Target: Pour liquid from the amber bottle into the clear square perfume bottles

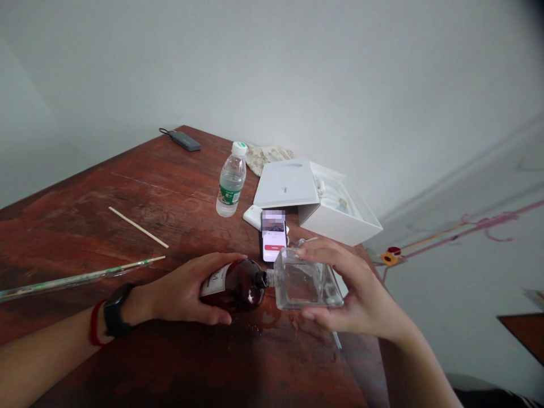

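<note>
Brown bottle (244,286) and clear square bottle (297,283) lie tipped on their sides, neck to neck, above a dark red wooden table (170,362).

The left hand (198,289) is clamped around the brown bottle's labelled body, its neck pointing right; the right hand (346,277) grips the clear bottle between thumb and fingers, its neck pointing left. The two necks appear to touch, though the exact join is too small to tell. Just beyond them lies a lit phone (274,238), with a white box (289,184) behind it and a green-labelled water bottle (232,181) standing upright to the left. A thin pale stick (138,226) lies farther left, near a long clear-wrapped packet (80,280).
</note>
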Tool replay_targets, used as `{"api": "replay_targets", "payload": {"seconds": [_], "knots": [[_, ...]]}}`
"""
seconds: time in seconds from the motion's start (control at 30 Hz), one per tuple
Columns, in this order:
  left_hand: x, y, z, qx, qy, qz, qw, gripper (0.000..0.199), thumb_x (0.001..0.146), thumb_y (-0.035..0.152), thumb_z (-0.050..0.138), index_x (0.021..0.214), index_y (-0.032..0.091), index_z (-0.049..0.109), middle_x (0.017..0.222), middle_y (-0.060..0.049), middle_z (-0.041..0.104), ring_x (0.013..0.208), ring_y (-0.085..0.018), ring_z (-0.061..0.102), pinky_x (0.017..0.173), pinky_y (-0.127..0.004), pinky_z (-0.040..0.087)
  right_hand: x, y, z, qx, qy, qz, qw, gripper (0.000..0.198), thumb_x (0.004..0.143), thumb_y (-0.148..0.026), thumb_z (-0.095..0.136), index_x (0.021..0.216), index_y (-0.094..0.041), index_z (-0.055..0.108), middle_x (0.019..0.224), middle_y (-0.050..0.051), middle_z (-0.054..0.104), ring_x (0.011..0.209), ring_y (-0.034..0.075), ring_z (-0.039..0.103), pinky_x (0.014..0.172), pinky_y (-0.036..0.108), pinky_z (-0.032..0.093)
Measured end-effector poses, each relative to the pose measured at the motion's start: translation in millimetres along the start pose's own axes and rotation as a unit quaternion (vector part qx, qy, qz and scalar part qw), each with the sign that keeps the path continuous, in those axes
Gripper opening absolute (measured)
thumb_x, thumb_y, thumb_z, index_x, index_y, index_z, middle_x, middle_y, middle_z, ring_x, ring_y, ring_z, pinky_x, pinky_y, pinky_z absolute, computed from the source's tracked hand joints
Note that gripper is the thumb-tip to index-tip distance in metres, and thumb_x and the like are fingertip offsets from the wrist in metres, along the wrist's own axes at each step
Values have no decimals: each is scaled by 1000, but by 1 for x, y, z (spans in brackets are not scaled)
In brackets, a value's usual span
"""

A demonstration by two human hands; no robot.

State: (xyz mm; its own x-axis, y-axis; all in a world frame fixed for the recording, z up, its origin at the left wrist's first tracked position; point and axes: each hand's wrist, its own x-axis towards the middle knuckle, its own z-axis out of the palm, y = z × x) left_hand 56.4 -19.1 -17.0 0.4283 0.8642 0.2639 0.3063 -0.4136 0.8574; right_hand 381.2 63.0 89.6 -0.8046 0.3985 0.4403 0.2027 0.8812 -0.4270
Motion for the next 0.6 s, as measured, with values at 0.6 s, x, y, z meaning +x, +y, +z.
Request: {"api": "replay_targets", "payload": {"seconds": [0.6], "knots": [[-2,-1,0,44,-9,2,999,96,81,60,92,160,28,48,149,-13,66,131,-38,66,118,-53,50,0,-4,0,-6,5,-10,1000,70,80,-38,91,143,-29,63,130,10,77,126,33,73,99,47,65]]}}
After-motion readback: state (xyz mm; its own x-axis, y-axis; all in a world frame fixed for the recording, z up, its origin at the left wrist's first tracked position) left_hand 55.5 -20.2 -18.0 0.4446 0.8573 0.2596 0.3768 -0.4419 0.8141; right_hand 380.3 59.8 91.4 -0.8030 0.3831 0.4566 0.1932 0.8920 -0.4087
